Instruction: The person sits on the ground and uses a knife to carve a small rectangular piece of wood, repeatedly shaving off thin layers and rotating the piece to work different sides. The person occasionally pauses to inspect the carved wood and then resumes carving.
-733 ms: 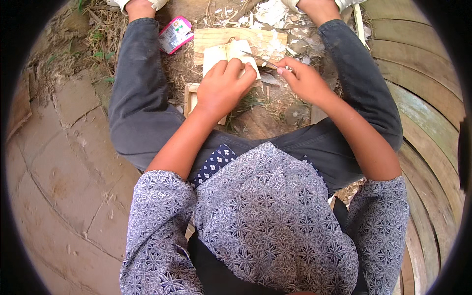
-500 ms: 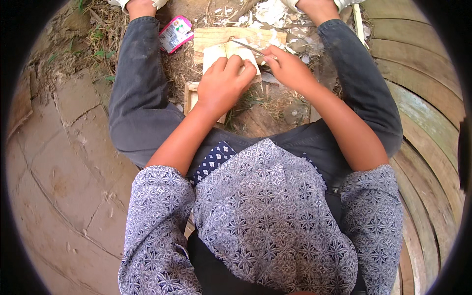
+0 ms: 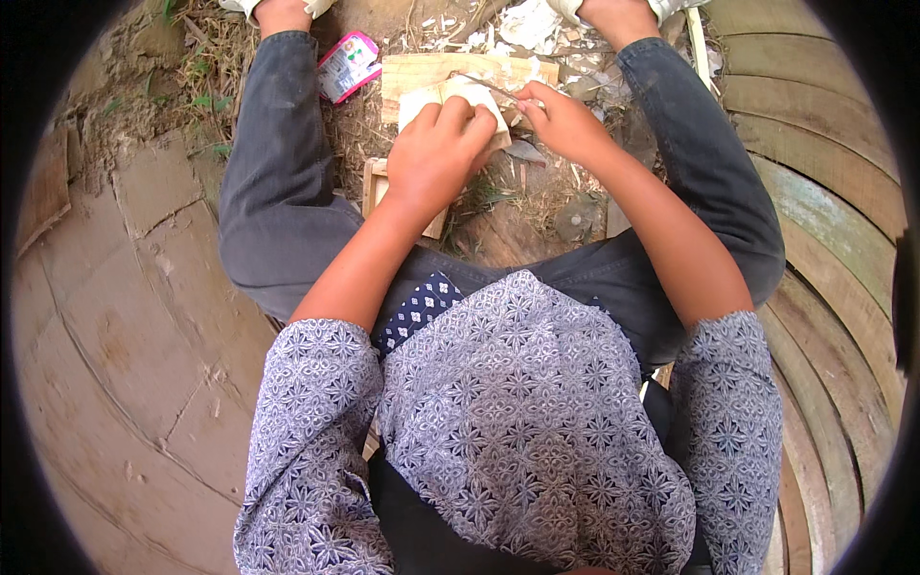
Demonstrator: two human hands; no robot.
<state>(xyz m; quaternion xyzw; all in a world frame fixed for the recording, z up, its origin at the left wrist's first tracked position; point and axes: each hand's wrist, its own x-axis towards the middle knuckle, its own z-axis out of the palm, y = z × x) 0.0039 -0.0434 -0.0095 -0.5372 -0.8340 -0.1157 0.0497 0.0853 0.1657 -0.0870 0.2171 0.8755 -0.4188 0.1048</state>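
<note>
Pale wood piece [image 3: 458, 96] lies on the plank [image 3: 422, 72] between the feet, pressed flat under the left hand [image 3: 436, 153] as before, while the right hand [image 3: 565, 123], pinching a thin blade [image 3: 487, 86], has shifted up to its top edge.

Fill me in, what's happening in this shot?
A person sits low over bare ground, knees apart. The left hand presses down on a pale block of wood lying on a wooden board. The right hand holds a thin blade-like tool against the block. Pale chips litter the ground; a pink packet lies nearby.
</note>
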